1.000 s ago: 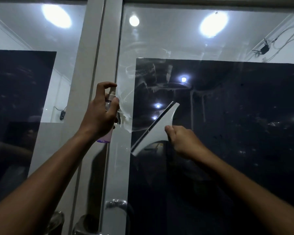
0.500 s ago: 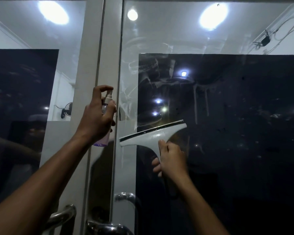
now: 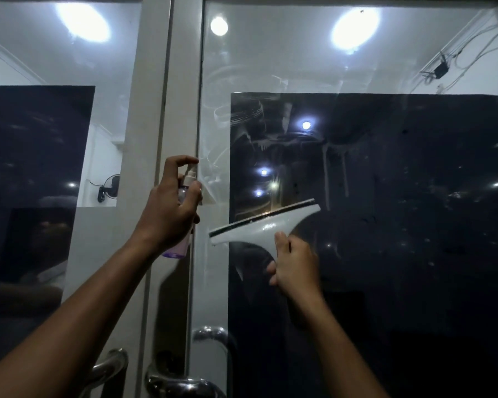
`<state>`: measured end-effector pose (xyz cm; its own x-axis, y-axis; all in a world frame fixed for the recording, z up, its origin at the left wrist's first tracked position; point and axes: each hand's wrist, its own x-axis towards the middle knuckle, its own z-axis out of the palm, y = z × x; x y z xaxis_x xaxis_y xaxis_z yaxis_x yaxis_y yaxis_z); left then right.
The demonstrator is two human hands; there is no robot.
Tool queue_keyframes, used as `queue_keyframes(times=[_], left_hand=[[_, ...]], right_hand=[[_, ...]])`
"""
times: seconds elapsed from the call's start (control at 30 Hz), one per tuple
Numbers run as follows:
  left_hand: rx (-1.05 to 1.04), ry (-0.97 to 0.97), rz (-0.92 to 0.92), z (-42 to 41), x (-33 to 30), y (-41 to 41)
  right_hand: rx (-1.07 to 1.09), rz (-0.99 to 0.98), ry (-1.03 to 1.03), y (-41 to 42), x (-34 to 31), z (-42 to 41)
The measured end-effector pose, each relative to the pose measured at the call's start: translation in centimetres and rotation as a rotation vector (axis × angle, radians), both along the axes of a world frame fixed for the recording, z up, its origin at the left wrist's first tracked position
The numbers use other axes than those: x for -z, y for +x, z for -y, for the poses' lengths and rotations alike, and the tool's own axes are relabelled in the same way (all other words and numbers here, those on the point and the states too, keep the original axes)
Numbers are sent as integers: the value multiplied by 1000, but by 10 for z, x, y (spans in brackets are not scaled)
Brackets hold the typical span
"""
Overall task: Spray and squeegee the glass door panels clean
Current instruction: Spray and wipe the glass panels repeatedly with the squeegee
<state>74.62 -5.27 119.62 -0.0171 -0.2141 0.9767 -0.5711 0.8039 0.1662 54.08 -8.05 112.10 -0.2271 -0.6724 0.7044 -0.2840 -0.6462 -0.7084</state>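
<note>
Two glass door panels fill the view, split by a white vertical door frame (image 3: 161, 110). Farthest left, the left glass panel (image 3: 35, 139) reflects a bright ceiling light and shows a small black wall fan (image 3: 110, 187) behind it. Low down by the frame sit curved, shiny metal door handles (image 3: 110, 366). Next comes the left hand (image 3: 170, 214), raised in front of the frame, its fingers curled round a small clear plastic spray bottle with purple liquid (image 3: 181, 245); the forefinger arches above the bottle's white nozzle, and the purple base shows just below the heel of the hand. Right of the frame, the right glass panel (image 3: 385, 196) carries pale smears and thin drip trails near its upper middle, over a dark rectangle seen through the glass. A white plastic squeegee with a black rubber blade (image 3: 259, 226) lies against this panel, its blade tilted, the left end lower and just beside the frame, the right end higher. The right hand (image 3: 295, 265) grips the squeegee's handle from below, fingers wrapped round it and thumb pointing up along its neck. Far right, loose cables and a small black box (image 3: 440, 70) hang near the ceiling.
</note>
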Motion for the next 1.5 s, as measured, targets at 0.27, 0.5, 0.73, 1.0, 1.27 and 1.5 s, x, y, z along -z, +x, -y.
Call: queue_keyframes(times=[0.27,0.5,0.73,1.0,1.27,1.5], left_hand=[[17,-1,-26,-5,3,0],[36,26,-23,-8,27,4],[65,35,-92,0,51,0],[59,46,-70,0,62,11],[53,47,-94,0,64,12],[36,61,-94,1,66,17]], right_hand=[[250,-150,-88,-13,-43,23],[216,-351,5,-37,14,-6],[230,-677,-62,-6,-79,-1],[210,-862,-25,-48,-64,-13],[320,-911,-98,5,-89,1],[253,-1154,-19,-3,-98,-8]])
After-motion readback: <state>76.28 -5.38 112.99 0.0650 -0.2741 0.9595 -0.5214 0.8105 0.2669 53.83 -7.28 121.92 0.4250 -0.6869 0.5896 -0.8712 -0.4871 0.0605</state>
